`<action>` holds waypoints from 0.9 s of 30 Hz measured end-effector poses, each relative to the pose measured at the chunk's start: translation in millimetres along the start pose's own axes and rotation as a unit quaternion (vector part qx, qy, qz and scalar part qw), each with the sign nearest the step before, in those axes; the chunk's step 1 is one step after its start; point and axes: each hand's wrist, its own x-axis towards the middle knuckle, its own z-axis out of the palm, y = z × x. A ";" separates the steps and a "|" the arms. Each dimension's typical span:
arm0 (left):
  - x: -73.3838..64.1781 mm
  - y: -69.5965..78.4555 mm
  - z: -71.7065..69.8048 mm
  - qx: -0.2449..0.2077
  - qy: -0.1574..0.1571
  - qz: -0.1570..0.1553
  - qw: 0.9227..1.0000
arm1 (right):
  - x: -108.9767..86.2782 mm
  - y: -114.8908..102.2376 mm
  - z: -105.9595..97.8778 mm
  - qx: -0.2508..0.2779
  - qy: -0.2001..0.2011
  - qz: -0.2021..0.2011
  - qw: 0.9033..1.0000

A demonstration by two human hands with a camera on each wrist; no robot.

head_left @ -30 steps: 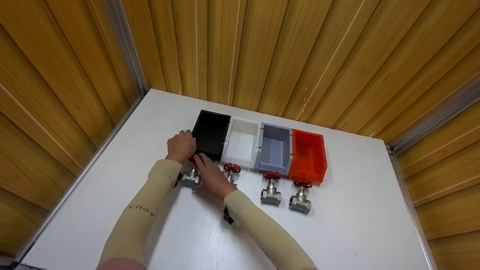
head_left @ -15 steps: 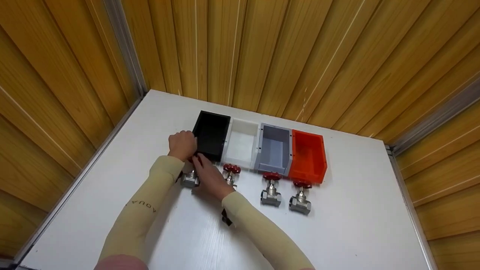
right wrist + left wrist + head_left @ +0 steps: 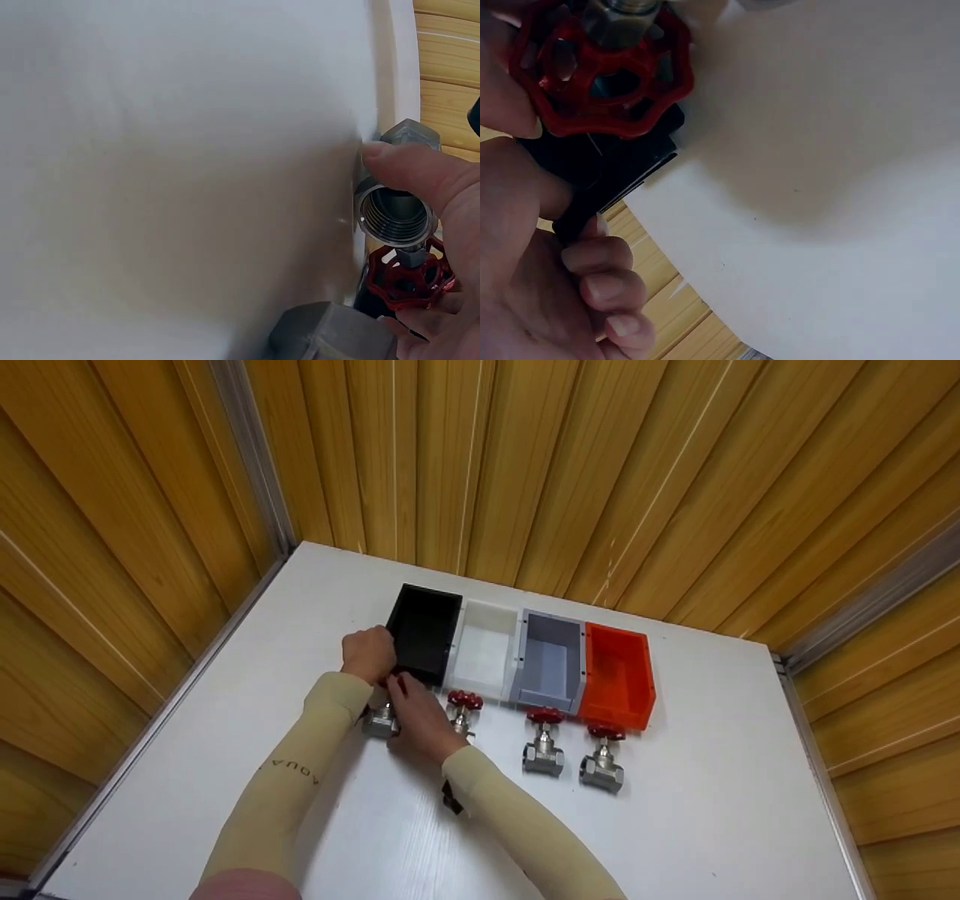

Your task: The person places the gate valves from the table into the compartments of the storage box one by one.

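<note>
At the front left corner of the black bin [image 3: 424, 630], my left hand [image 3: 367, 652] pinches its front lip. The left wrist view shows the thumb before the black lip [image 3: 619, 176] and curled fingers behind it. My right hand [image 3: 426, 718] grips a steel gate valve [image 3: 381, 723] just in front of that bin. In the right wrist view its thumb lies across the valve body [image 3: 409, 135], and its fingers curl by the red handwheel [image 3: 409, 292]. That handwheel overlaps the black lip in the left wrist view. In the head view the hands mostly hide it.
White [image 3: 480, 652], grey [image 3: 551, 660] and orange [image 3: 619, 667] bins continue the row rightward. Three more red-wheeled valves lie before them: one partly behind my right hand [image 3: 465, 701], a middle valve [image 3: 543, 754] and a right valve [image 3: 601, 770]. Wood-look walls [image 3: 525, 472] enclose the white table.
My left hand has shifted slightly right at the bin's corner. The right hand still grips the valve in nearly the same place. The whole head view has moved a little.
</note>
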 end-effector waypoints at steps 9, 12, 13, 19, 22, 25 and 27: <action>2.0 2.9 -1.6 0.014 -0.023 -0.004 1.000 | -1.0 1.5 -4.1 -0.036 -0.014 0.019 0.999; 1.8 2.9 -2.2 0.026 -0.026 0.006 0.999 | -0.6 1.3 -3.3 -0.058 -0.018 0.025 0.998; 1.6 3.0 -2.4 0.031 -0.027 0.009 0.999 | -0.5 1.3 -3.0 -0.062 -0.017 0.025 0.998; 1.0 3.0 -3.1 0.026 -0.026 0.007 0.999 | -1.1 2.1 -1.5 -0.057 -0.011 0.026 0.998; 0.7 1.9 -2.0 0.024 -0.029 0.003 0.999 | -1.7 2.4 -1.6 -0.048 -0.024 0.031 0.998; -0.2 0.4 -0.9 0.033 -0.033 0.005 0.999 | -1.9 1.9 -3.2 -0.032 -0.038 0.038 0.998; -0.9 -0.4 -0.6 0.037 -0.034 0.006 0.999 | -1.9 1.7 -4.3 -0.023 -0.043 0.040 0.998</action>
